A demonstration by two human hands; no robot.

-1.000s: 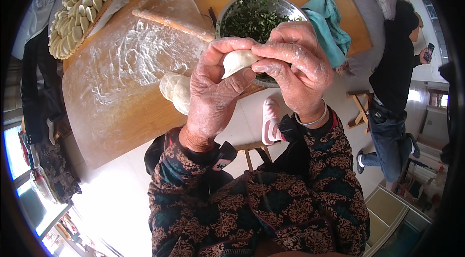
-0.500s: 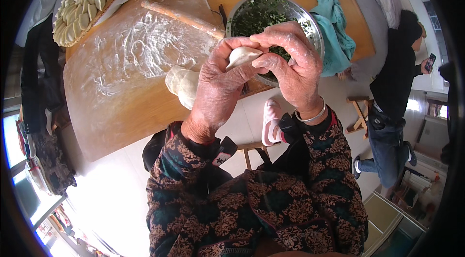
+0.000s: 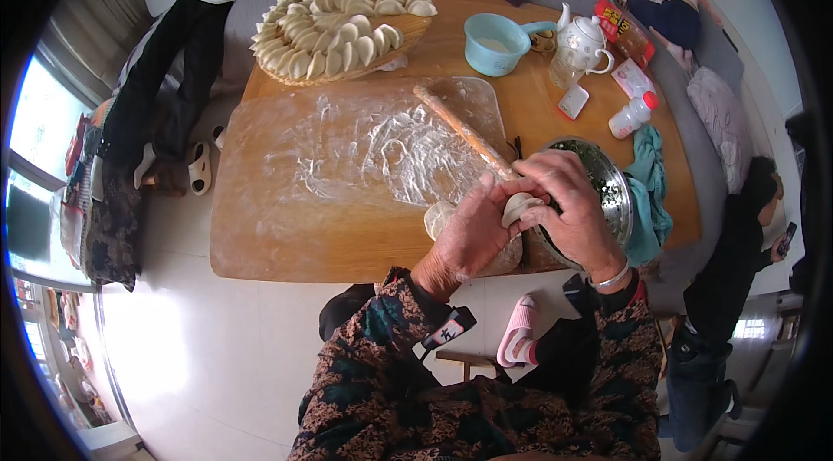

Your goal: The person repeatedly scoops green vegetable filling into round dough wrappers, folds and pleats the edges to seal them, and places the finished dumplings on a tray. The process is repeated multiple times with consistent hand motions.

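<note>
Between both hands, just above the table's near edge, is a pale folded dumpling (image 3: pixel 519 208). My left hand (image 3: pixel 471 233) cups it from one side, fingers closed around it. From the other side my right hand (image 3: pixel 571 211) pinches its edge with thumb and fingers. Flour dusts both hands. Beside the left hand lie pale dough wrappers (image 3: pixel 438 216), partly covered by it. Behind the right hand stands a metal bowl (image 3: pixel 628 214) of chopped green filling (image 3: pixel 600 167), partly hidden. A wooden rolling pin (image 3: pixel 462 129) rests on the floured board (image 3: pixel 269 231), its near end by my hands.
A round woven tray (image 3: pixel 401 49) bears many dumplings at the back. Further right are a light-blue pot (image 3: pixel 495 57), a white teapot (image 3: pixel 581 37), a red-capped bottle (image 3: pixel 632 115) and a teal cloth (image 3: pixel 647 196). A person with a phone (image 3: pixel 733 244) is at the right.
My view has tilted up, so more of the table's far side shows. Both hands still hold the dumpling; the right hand's fingers now bend further over it.
</note>
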